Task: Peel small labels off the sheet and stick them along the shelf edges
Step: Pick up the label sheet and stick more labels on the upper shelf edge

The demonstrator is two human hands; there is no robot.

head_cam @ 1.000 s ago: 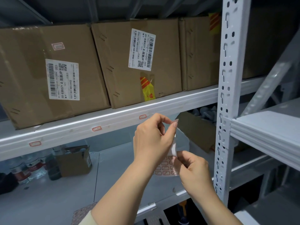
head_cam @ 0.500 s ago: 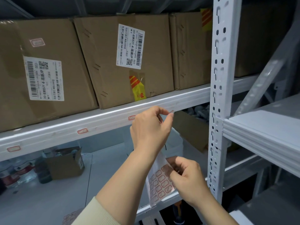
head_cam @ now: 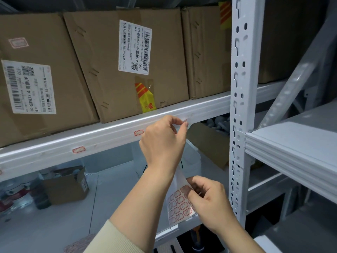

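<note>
Two hands are up in front of a gray metal shelf. The left hand [head_cam: 164, 141] pinches the top corner of the label sheet [head_cam: 179, 207] between its thumb and first finger, just in front of the shelf edge [head_cam: 109, 137]. The right hand [head_cam: 209, 203] is lower down, and its curled fingers pinch at one small label near the top of the printed rows (I cannot tell if that label is lifted off yet). The sheet hangs between both hands, with rows of little red-framed labels on its lower part.

Two small labels are already stuck on the shelf edge, one [head_cam: 139, 132] just beside the left hand and another [head_cam: 78, 149] farther left. Big brown boxes [head_cam: 102, 73] sit on the shelf above, with white barcode stickers [head_cam: 135, 47] on their fronts. A white post with holes [head_cam: 240, 106] stands to the right. On the lower shelf there is a small open box [head_cam: 67, 185].
</note>
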